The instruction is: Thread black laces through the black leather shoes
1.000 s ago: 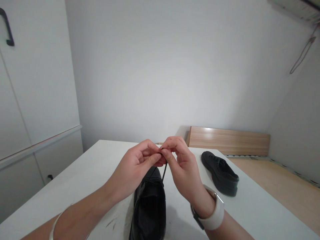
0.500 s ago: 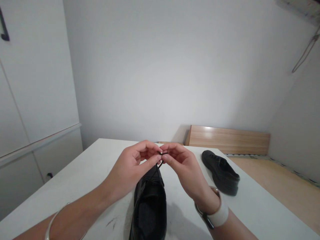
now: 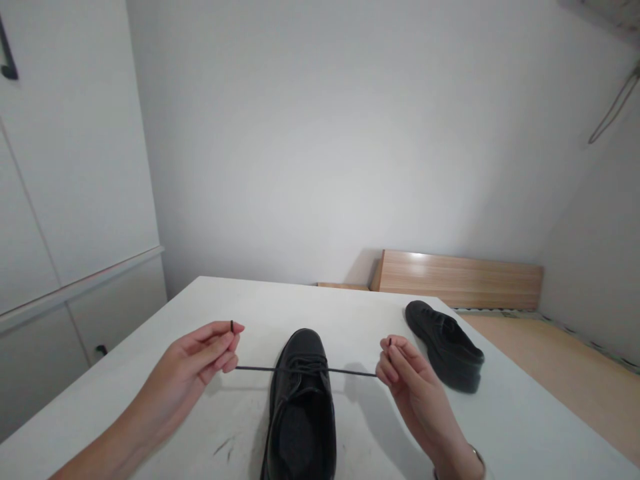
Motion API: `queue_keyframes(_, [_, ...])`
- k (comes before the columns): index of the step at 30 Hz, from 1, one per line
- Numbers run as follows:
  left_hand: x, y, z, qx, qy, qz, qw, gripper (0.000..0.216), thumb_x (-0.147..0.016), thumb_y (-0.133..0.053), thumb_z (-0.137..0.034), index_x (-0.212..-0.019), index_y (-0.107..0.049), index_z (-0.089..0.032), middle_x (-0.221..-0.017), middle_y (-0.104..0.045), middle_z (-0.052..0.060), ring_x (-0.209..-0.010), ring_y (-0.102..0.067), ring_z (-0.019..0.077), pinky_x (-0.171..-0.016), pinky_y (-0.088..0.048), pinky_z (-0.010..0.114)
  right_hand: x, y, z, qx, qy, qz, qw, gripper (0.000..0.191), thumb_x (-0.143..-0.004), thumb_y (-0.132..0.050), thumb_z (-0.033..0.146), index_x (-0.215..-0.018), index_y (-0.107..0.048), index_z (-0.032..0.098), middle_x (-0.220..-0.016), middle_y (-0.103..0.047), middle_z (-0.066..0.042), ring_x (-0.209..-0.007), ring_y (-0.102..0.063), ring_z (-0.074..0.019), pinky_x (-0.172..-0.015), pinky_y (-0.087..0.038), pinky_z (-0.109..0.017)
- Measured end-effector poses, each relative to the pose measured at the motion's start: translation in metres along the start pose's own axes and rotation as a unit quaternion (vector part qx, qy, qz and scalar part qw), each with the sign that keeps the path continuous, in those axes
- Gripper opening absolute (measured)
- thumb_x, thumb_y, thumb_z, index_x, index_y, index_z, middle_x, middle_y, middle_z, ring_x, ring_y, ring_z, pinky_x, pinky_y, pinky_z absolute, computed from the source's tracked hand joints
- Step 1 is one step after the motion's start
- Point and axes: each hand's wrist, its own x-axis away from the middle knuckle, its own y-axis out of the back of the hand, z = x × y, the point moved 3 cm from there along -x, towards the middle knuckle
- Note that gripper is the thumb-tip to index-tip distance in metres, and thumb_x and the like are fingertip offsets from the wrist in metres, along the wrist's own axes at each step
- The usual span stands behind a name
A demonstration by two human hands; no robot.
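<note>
A black leather shoe (image 3: 301,400) stands on the white table (image 3: 175,360) right in front of me, toe pointing away. Its black lace (image 3: 260,368) is stretched taut sideways across the top of the shoe. My left hand (image 3: 203,357) pinches one lace end to the left of the shoe, the tip sticking up between thumb and finger. My right hand (image 3: 405,373) pinches the other end to the right of the shoe.
A second black shoe (image 3: 445,343) lies further back on the right of the table. Beyond the table's far edge are a wooden board (image 3: 460,280) and a wooden surface. White cabinets (image 3: 60,200) stand to the left.
My hands were together above the shoe's toe, working the lace. They have moved apart and down to either side, pulling the lace ends tight across the shoe.
</note>
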Motion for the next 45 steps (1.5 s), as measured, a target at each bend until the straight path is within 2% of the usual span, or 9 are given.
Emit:
queue_keyframes(3, [0.005, 0.001, 0.002, -0.200, -0.050, 0.051, 0.977, 0.025, -0.082, -0.073, -0.041, -0.095, -0.071, -0.020, -0.069, -0.064, -0.001, -0.060, -0.056, 0.0119, -0.058, -0.045, 0.022, 0.006, 0.000, -0.004, 0.147, 0.011, 0.044, 0.988, 0.028, -0.087, -0.071, 0.045, -0.097, -0.063, 0.020, -0.067, -0.048, 0.005, -0.057, -0.039, -0.0088, -0.055, -0.032, -0.023])
queue_keyframes(7, [0.013, -0.024, -0.003, -0.419, -0.151, 0.148, 0.883, 0.021, -0.092, -0.056, -0.032, -0.087, -0.073, -0.021, -0.080, -0.070, 0.003, -0.074, -0.064, 0.0168, -0.069, -0.046, 0.026, 0.014, -0.027, 0.002, 0.346, 0.048, 0.140, 0.927, 0.019, -0.092, -0.061, 0.036, -0.087, -0.061, 0.018, -0.074, -0.055, 0.000, -0.068, -0.049, -0.0147, -0.063, -0.038, -0.028])
queue_keyframes(12, [0.017, -0.046, 0.003, -0.522, -0.210, 0.237, 0.792, 0.031, -0.096, -0.041, -0.018, -0.095, -0.072, -0.019, -0.084, -0.067, 0.005, -0.074, -0.064, 0.0168, -0.066, -0.045, 0.025, 0.020, -0.053, 0.012, 0.468, 0.115, 0.218, 0.849, 0.014, -0.093, -0.051, 0.013, -0.082, -0.059, 0.019, -0.082, -0.056, -0.001, -0.071, -0.051, -0.0147, -0.064, -0.040, -0.027])
queue_keyframes(19, [0.022, -0.062, 0.002, -0.599, -0.262, 0.251, 0.713, 0.027, -0.092, -0.042, -0.007, -0.089, -0.068, -0.017, -0.082, -0.064, 0.006, -0.076, -0.062, 0.0196, -0.067, -0.045, 0.029, 0.017, -0.059, 0.013, 0.493, 0.126, 0.253, 0.823, 0.018, -0.093, -0.051, 0.004, -0.087, -0.058, 0.020, -0.089, -0.057, -0.001, -0.075, -0.054, -0.0138, -0.068, -0.042, -0.025])
queue_keyframes(26, [0.023, -0.062, 0.003, -0.588, -0.398, 0.159, 0.686, 0.032, -0.092, -0.043, -0.007, -0.078, -0.069, -0.019, -0.087, -0.063, 0.006, -0.084, -0.056, 0.0222, -0.072, -0.043, 0.034, 0.016, -0.066, 0.008, 0.548, 0.194, 0.219, 0.784, 0.021, -0.089, -0.060, -0.001, -0.087, -0.063, 0.020, -0.088, -0.064, -0.001, -0.088, -0.056, -0.0188, -0.083, -0.043, -0.033])
queue_keyframes(29, [0.025, -0.063, 0.005, -0.593, -0.367, 0.178, 0.694, 0.030, -0.094, -0.045, -0.008, -0.083, -0.071, -0.019, -0.077, -0.063, 0.004, -0.075, -0.056, 0.0195, -0.066, -0.044, 0.030, 0.018, -0.066, 0.007, 0.541, 0.192, 0.209, 0.791, 0.021, -0.089, -0.060, 0.000, -0.088, -0.066, 0.021, -0.086, -0.067, 0.000, -0.086, -0.059, -0.0185, -0.079, -0.045, -0.031])
queue_keyframes(33, [0.029, -0.069, 0.002, -0.597, -0.277, 0.208, 0.724, 0.020, -0.093, -0.053, -0.013, -0.103, -0.070, -0.018, -0.086, -0.071, 0.005, -0.082, -0.063, 0.0211, -0.073, -0.050, 0.031, 0.026, -0.072, 0.012, 0.527, 0.139, 0.234, 0.805, 0.019, -0.096, -0.054, 0.012, -0.105, -0.067, 0.023, -0.096, -0.068, -0.004, -0.086, -0.064, -0.0187, -0.077, -0.049, -0.031])
queue_keyframes(39, [0.028, -0.079, -0.002, -0.618, -0.192, 0.225, 0.729, 0.035, -0.092, -0.047, -0.010, -0.116, -0.069, -0.022, -0.091, -0.070, 0.007, -0.088, -0.065, 0.0245, -0.077, -0.051, 0.036, 0.034, -0.088, 0.015, 0.644, 0.101, 0.265, 0.710, 0.032, -0.090, -0.044, 0.002, -0.106, -0.066, 0.019, -0.102, -0.058, -0.009, -0.083, -0.063, -0.0220, -0.072, -0.048, -0.034])
queue_keyframes(45, [0.021, -0.081, -0.001, -0.674, -0.165, 0.236, 0.681, 0.032, -0.083, -0.044, -0.003, -0.086, -0.074, -0.016, -0.086, -0.068, 0.011, -0.085, -0.064, 0.0285, -0.075, -0.049, 0.039, 0.029, -0.091, 0.012, 0.716, 0.089, 0.236, 0.651, 0.023, -0.088, -0.048, 0.002, -0.092, -0.064, 0.019, -0.097, -0.060, -0.007, -0.076, -0.063, -0.0207, -0.064, -0.042, -0.032])
